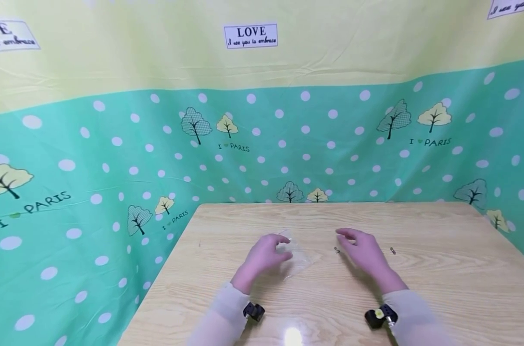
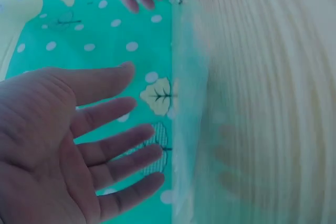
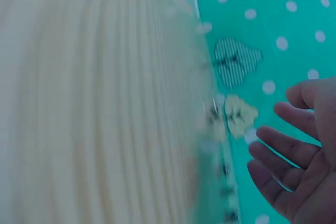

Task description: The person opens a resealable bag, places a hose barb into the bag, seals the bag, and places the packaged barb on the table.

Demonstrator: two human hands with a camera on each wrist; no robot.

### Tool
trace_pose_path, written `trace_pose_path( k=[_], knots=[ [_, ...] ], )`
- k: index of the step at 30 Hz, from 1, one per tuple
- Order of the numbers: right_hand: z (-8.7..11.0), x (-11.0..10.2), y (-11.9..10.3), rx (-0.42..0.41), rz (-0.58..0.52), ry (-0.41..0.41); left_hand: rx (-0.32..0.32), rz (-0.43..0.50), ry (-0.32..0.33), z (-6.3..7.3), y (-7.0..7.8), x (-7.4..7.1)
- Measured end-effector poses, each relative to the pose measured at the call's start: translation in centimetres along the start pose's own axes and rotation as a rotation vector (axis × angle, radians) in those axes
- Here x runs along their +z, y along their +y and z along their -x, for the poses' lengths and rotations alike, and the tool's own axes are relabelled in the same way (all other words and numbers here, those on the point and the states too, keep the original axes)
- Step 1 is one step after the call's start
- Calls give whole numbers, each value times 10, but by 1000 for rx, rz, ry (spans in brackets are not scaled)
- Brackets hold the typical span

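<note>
My left hand (image 1: 266,253) hovers over the left part of a thin clear plastic sheet or bag (image 1: 300,259) lying on the table. In the left wrist view the fingers of this hand (image 2: 68,145) are spread and loosely bent, with nothing between them. To the right, my right hand (image 1: 367,253) is raised over the wood with relaxed fingers, and its palm (image 3: 320,192) holds nothing in the right wrist view. One small metallic piece (image 1: 337,250) lies just left of the right hand, and a similar small piece (image 1: 393,250) lies to its right; both are too small to identify.
The light wooden table (image 1: 452,288) runs back to a green and yellow printed curtain (image 1: 305,149) that hangs behind it and along both sides. A bright light reflection shows near the table's front. Small cameras (image 1: 254,311) are strapped to both wrists.
</note>
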State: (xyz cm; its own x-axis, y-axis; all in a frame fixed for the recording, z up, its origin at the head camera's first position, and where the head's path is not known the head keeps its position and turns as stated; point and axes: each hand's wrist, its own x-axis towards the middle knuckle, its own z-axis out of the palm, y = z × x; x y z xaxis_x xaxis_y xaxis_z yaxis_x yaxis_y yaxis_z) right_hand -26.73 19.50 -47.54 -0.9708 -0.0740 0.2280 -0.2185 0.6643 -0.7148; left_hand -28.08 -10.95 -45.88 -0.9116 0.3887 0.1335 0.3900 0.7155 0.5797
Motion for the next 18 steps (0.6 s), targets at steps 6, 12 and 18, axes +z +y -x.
trace_pose_path(
  k=[6, 12, 18],
  knots=[
    [-5, 31, -19, -23, -44, -71, 15, -29, -43, -2, 6, 10],
    [-2, 45, -26, -2, -59, -155, 13, -73, -105, 1, 8, 14],
    [1, 46, -28, -10, -58, -215, 13, -144, -137, 3, 6, 17]
  ],
)
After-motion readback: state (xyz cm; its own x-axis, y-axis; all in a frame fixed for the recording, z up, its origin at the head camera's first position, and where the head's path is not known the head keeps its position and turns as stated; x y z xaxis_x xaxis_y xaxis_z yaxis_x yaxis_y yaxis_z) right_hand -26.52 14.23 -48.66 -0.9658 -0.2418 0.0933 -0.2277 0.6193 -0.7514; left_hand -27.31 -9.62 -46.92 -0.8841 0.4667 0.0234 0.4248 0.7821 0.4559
